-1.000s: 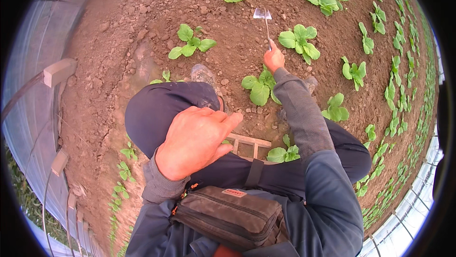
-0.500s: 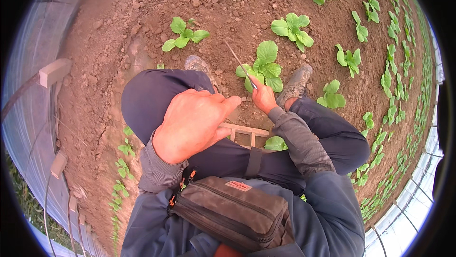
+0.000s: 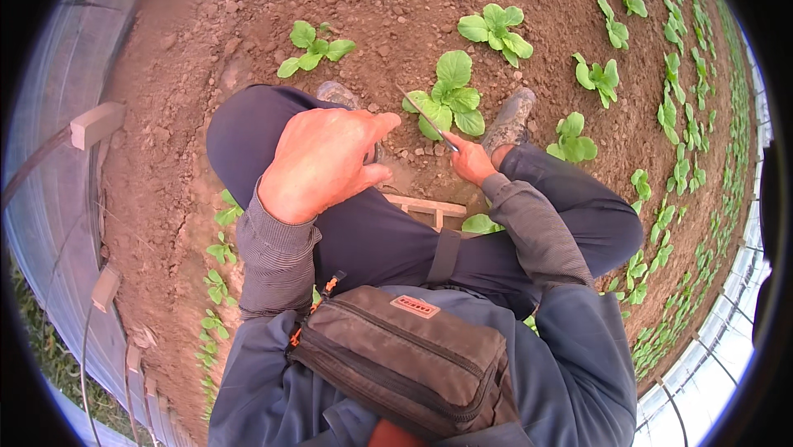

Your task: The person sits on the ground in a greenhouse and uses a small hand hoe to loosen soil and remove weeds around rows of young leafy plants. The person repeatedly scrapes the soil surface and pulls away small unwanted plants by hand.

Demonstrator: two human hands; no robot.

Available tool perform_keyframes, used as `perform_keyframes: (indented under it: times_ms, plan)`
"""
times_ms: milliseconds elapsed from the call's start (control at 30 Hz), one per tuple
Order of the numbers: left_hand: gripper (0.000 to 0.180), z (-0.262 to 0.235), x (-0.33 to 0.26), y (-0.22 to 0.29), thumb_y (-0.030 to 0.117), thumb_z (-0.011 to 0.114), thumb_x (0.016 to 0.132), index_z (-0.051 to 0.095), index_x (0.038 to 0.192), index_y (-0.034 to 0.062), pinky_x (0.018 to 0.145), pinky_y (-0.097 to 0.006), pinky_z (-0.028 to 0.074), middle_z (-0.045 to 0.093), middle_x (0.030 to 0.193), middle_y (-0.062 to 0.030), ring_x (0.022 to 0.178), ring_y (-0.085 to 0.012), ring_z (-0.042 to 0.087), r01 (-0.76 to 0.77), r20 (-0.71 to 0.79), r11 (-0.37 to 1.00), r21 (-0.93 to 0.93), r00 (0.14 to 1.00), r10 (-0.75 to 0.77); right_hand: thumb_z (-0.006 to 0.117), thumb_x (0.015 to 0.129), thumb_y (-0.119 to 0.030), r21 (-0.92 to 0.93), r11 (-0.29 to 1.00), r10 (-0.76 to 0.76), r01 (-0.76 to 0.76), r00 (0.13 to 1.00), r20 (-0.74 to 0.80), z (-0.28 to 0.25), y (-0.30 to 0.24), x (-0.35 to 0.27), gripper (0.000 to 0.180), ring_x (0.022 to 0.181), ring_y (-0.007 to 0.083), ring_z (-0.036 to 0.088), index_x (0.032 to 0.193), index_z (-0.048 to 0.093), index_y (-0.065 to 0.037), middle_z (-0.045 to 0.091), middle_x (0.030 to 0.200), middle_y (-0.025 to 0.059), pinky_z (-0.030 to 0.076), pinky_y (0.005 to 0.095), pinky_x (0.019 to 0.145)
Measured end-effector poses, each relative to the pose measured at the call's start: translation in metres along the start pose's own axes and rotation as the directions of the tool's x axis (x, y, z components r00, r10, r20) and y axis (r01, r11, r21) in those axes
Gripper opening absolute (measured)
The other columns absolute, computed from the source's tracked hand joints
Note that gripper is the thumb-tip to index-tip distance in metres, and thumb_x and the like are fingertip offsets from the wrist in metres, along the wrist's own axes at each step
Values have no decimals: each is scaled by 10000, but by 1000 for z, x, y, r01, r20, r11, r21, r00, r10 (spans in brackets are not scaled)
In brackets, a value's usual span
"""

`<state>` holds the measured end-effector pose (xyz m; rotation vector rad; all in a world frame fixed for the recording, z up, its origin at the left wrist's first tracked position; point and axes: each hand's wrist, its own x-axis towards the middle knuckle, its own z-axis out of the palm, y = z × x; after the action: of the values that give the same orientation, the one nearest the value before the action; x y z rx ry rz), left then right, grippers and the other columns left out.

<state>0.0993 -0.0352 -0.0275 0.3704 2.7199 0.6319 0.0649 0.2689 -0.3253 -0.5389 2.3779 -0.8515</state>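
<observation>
Where the fingers of the right hand (image 3: 471,159) curl shut, closed round the lower end of a thin metal tool (image 3: 427,118), with the grip itself tucked under the knuckles and out of sight. Slanting up and to the left from that fist, the tool's thin shaft only, its working end lost among the leaves of the green seedling (image 3: 450,102) just ahead, so no telling its shape or whether touching soil. Left hand (image 3: 318,164) lying palm down on the left knee (image 3: 248,129), fingers loosely spread and slightly bent, clasping nothing, thumb pointing toward the tool yet apart from it. Grey ribbed cuffs at both wrists, blue jacket sleeves behind. Between the thighs, just a strip of a pale wooden stool (image 3: 425,207) visible, the rest covered by dark trousers. Two muddy shoes on the brown soil (image 3: 190,59), the left shoe (image 3: 337,95) half hidden behind the knee, the right shoe (image 3: 509,121) just beside the held tool's seedling. Low in view, a dark waist bag (image 3: 396,360) with an orange zip pull, strapped across the front and masking the lap. Farther out, more seedlings in rows, one (image 3: 312,44) ahead on the left, another (image 3: 496,30) ahead on the right, those toward the right rim shrunk and bent by the lens. Along the left edge, clear plastic sheeting (image 3: 49,199) with pale clips, blurred and hard to read; at the lower right, hoops and film cut off by the dark rim.
</observation>
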Motion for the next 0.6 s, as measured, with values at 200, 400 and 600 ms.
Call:
perform_keyframes:
  times_ms: [200,400,600]
  plan:
    - [549,3,-6,-6,219,796,705,670,1231,127,725,-450,537,715,983,-135,887,-357,677,8,-26,999,42,1000,-7,604,836,-126,-299,954,50,30,966,254,-58,11,-47,517,777,428,692,1347,641,-187,696,823,262,547,514,729]
    - [539,3,-4,0,225,784,707,682,1225,116,738,-443,539,723,1012,-146,905,-354,682,9,-28,999,52,1000,-8,583,918,-162,-210,969,-90,130,978,191,-32,25,-30,510,655,394,664,1423,574,-228,658,702,215,521,493,608]
    - [533,2,-7,4,233,771,710,687,1224,116,754,-441,543,726,1038,-145,937,-351,680,-11,-38,995,99,999,15,557,898,-140,-475,834,-152,281,945,290,-85,97,-43,636,565,349,624,1506,478,-310,597,607,188,508,456,573]
